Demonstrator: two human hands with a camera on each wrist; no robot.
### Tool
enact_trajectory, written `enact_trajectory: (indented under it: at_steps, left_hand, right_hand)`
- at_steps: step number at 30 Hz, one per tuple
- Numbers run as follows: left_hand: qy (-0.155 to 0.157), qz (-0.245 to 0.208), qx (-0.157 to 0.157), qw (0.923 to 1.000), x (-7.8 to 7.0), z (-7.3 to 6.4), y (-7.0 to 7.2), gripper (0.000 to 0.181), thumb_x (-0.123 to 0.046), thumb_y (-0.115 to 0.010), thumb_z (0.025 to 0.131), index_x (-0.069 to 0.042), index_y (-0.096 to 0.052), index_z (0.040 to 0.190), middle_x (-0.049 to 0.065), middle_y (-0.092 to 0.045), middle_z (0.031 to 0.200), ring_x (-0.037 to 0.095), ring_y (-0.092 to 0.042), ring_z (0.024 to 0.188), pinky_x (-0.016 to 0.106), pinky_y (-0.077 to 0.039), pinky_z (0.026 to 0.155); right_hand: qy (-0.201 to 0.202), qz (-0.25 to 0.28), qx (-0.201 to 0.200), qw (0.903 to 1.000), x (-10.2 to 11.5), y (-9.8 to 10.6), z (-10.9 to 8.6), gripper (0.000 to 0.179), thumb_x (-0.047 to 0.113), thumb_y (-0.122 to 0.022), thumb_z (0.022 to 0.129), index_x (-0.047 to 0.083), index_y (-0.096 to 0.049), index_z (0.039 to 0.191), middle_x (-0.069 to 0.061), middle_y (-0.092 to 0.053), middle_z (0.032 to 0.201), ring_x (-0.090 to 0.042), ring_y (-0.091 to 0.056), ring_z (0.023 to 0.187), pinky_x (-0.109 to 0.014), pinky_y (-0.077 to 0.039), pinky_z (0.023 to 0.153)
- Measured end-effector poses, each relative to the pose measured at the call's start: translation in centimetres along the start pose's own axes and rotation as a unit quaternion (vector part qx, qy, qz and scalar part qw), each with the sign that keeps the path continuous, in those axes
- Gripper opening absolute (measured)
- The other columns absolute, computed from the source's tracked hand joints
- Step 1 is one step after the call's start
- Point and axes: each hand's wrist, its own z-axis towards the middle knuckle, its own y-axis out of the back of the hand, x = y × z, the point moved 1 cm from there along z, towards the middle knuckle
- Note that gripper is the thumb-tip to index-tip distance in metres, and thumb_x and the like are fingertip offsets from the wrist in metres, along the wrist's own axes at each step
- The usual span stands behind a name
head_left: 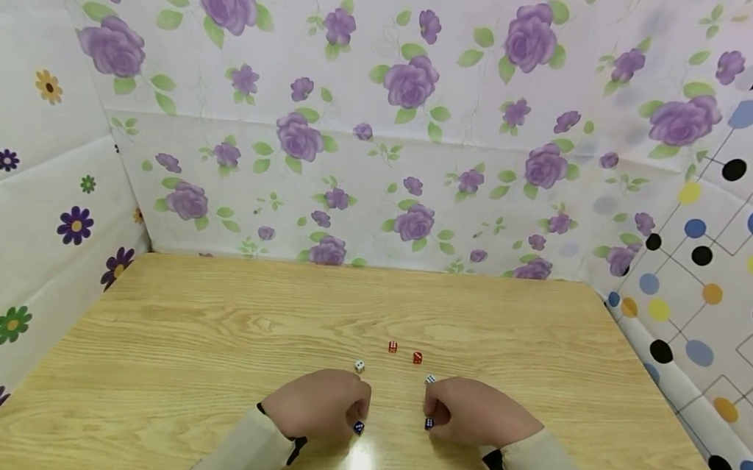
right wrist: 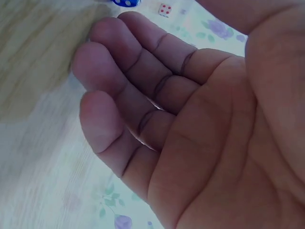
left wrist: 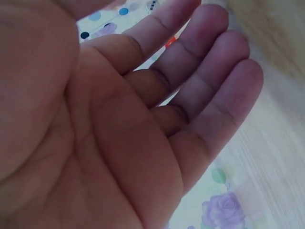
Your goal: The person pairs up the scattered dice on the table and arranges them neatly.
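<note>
My left hand [head_left: 323,406] is low over the wooden table [head_left: 264,315], its thumb and index finger pinching a dark blue die [head_left: 358,428]. Opposite it, my right hand [head_left: 478,413] pinches another dark blue die [head_left: 429,423] at its fingertips. Part of a blue die [right wrist: 126,2] shows past the fingers at the top of the right wrist view. Just beyond the left hand sits a white die [head_left: 359,366], and a second white die [head_left: 431,379] lies against the right hand's far side. The other fingers of both hands curl loosely. The left die is not clearly visible in the left wrist view.
Two red dice, one on the left [head_left: 393,347] and one on the right [head_left: 417,358], lie farther back between the hands. Floral cloth [head_left: 353,189] hangs behind the table, with a flowered sheet [head_left: 39,223] at left and a dotted sheet [head_left: 711,291] at right.
</note>
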Motion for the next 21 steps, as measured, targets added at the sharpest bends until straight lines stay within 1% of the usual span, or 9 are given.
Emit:
enact_trajectory:
  at_steps: [6,12,21]
  left_hand:
    - [-0.016,-0.007,-0.003,0.9999,0.12,-0.03,0.31,0.018,-0.006,-0.07,0.079,-0.023,-0.065,0.079,-0.014,-0.059,0.077,-0.001,-0.051,0.066,0.019,-0.045,0.063]
    - [-0.02,-0.004,-0.009,0.9997,0.03,-0.04,0.18,0.016,-0.008,-0.072,0.079,-0.023,-0.067,0.077,-0.016,-0.058,0.074,-0.002,-0.051,0.065,0.018,-0.045,0.063]
    - [-0.021,-0.002,-0.017,0.9996,-0.02,0.12,-0.04,0.019,-0.006,-0.069,0.079,-0.024,-0.066,0.073,-0.019,-0.055,0.07,-0.002,-0.051,0.064,0.018,-0.045,0.062]
  right_hand:
    - [0.005,-0.011,-0.003,0.9999,0.08,0.34,-0.08,0.01,0.017,-0.07,0.083,0.024,-0.063,0.084,0.013,-0.052,0.072,-0.003,-0.046,0.063,-0.022,-0.041,0.061]
    - [0.006,-0.012,0.004,0.9999,0.14,0.3,-0.17,0.008,0.019,-0.07,0.084,0.023,-0.064,0.082,0.017,-0.052,0.072,-0.002,-0.046,0.063,-0.022,-0.041,0.061]
    - [0.002,-0.023,0.012,0.9997,0.12,0.12,-0.26,0.012,0.019,-0.069,0.086,0.027,-0.062,0.08,0.018,-0.051,0.071,-0.001,-0.046,0.062,-0.022,-0.041,0.06]
